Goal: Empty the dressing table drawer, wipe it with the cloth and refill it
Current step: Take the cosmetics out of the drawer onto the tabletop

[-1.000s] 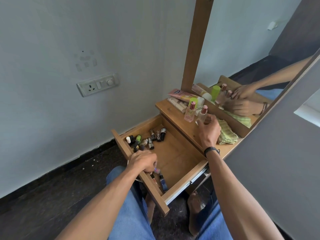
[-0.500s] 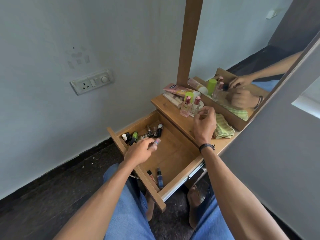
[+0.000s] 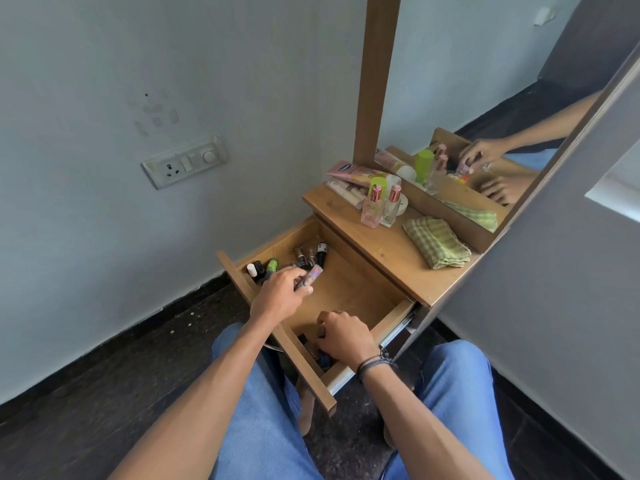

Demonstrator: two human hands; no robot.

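The wooden drawer (image 3: 353, 289) of the dressing table is pulled open over my lap. Several small nail polish bottles (image 3: 306, 256) lie in its far left corner. My left hand (image 3: 280, 294) hovers over them, shut on a small bottle with a pink label (image 3: 313, 273). My right hand (image 3: 343, 334) is down in the near corner, fingers curled on a small dark bottle that it mostly hides; a blue bottle (image 3: 323, 358) shows beneath it. A folded green checked cloth (image 3: 436, 242) lies on the table top (image 3: 388, 258).
Two pink-capped perfume bottles (image 3: 377, 209), a pink tube (image 3: 356, 171) and a green-capped bottle (image 3: 377, 183) stand at the table's back left. The mirror (image 3: 485, 98) rises behind. A wall socket (image 3: 185, 161) is at left. My knees in jeans (image 3: 457, 393) sit under the drawer.
My right hand left the table top and dropped into the drawer's near corner. My left hand lifted a pink-labelled bottle from that corner and carried it toward the far left cluster.
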